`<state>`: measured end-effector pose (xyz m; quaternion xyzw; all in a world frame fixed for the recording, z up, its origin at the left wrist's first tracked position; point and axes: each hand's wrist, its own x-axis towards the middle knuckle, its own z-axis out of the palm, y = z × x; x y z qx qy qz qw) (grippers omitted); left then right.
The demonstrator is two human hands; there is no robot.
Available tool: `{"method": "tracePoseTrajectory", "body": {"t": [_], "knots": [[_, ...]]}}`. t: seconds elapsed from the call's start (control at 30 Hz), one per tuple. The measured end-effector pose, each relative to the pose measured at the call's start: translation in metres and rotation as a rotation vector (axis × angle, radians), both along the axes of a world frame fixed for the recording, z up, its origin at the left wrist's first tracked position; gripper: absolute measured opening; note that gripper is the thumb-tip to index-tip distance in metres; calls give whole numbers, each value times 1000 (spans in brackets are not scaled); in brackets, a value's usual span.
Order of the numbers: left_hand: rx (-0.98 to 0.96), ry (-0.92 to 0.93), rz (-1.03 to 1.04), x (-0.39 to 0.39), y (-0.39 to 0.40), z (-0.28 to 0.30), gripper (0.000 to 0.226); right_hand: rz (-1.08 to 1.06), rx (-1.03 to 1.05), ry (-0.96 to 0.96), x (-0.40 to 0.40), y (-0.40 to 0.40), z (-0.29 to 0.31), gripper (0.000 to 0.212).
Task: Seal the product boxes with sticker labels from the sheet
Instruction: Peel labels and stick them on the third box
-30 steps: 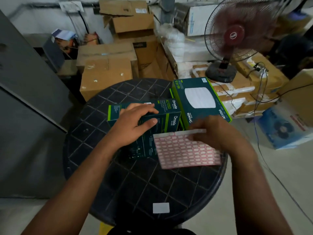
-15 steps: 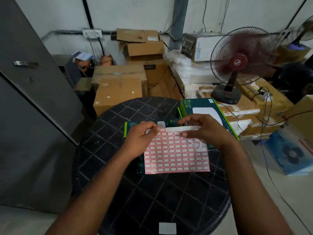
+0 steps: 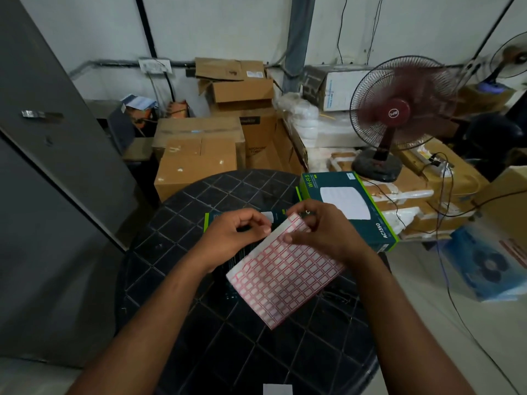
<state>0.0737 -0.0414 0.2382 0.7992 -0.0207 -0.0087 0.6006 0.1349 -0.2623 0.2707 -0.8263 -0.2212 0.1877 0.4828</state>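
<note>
Judged mid-peel at frame centre: right hand (image 3: 322, 238) pinched the sticker sheet (image 3: 285, 269) by its top edge, left hand (image 3: 236, 235) curled with fingertips closed beside that edge, sticker unseen, above the near product box (image 3: 212, 220); next, lifting one label cleanly.

Two bare forearms and hands, seen from above.
The left hand (image 3: 232, 236) and right hand (image 3: 322, 233) wear no gloves, rings, watch or sleeves.

Red fan (image 3: 397, 115) running; cardboard boxes (image 3: 196, 163) behind blk round table (image 3: 228, 192).
</note>
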Motion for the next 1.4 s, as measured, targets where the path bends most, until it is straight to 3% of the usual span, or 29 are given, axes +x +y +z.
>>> {"method": "tracePoseTrajectory", "body": {"t": [0.13, 0.27, 0.37, 0.5, 0.63, 0.97, 1.23, 1.4], "knots": [[5, -5, -5, 1, -2, -2, 9, 118, -85, -106, -3, 21, -2, 38], [-21, 32, 30, 3, 1, -1, 9, 81, -17, -148, -3, 27, -8, 44], [-64, 53, 48, 4, 3, -2, 10, 36, -13, -323, -5, 25, -12, 46], [-152, 19, 105, 6, 1, -5, 11, -18, 50, -493, -3, 25, -20, 30], [-179, 12, 104, 9, 3, -4, 13, -56, 117, -526, 0, 27, -23, 24], [-73, 10, 61, 11, 8, -5, 16, 5, -42, -697, 5, 27, -26, 21], [-20, -26, 26, 15, 8, 0, 24, -116, -176, -970, 6, 35, -34, 14], [10, -48, 22, 16, 7, -1, 28, -163, -195, -1048, 5, 40, -38, 28]]}}
